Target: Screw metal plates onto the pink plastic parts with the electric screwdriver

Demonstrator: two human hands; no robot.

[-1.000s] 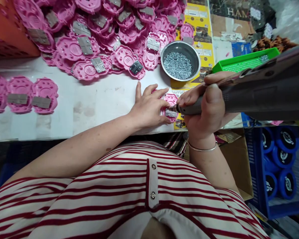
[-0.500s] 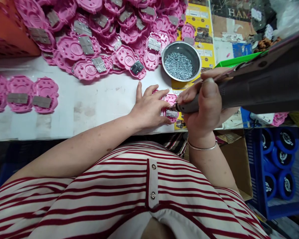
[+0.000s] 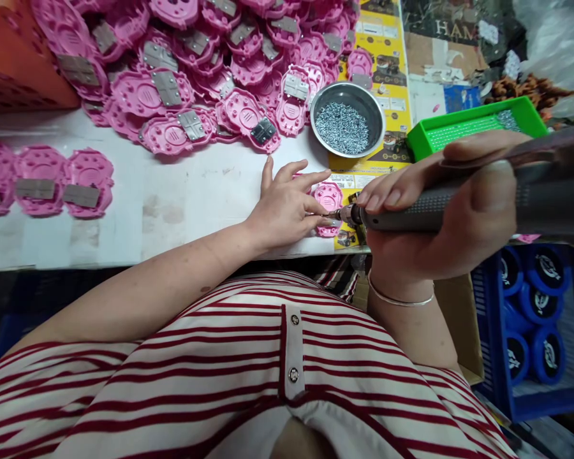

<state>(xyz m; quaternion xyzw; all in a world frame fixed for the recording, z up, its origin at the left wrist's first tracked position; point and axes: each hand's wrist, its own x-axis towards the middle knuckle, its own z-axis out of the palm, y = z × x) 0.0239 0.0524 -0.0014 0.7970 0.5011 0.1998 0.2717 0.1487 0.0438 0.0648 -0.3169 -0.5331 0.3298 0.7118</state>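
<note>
My right hand (image 3: 440, 223) is wrapped round a dark electric screwdriver (image 3: 411, 213) held almost level, its bit pointing left. The bit's tip is at the metal plate on a pink plastic casing (image 3: 328, 196), which lies on the table near the front edge. My left hand (image 3: 287, 207) rests at the casing's left side. Its thumb and index finger pinch together at the bit's tip, and the other fingers are stretched out. Whatever lies between the pinched fingertips is too small to make out. Part of another pink piece shows under the left fingers.
A steel bowl of small screws (image 3: 348, 121) stands behind the casing. Beyond it is a heap of pink casings (image 3: 167, 89) with metal plates. Several more casings (image 3: 88, 182) line up at left. A green tray (image 3: 478, 127) and a blue crate (image 3: 495, 357) are at right.
The screwdriver has swung from slanting to nearly level, uncovering the green tray. My right hand has shifted right and tilted. My left thumb and index finger have closed together at the bit's tip.
</note>
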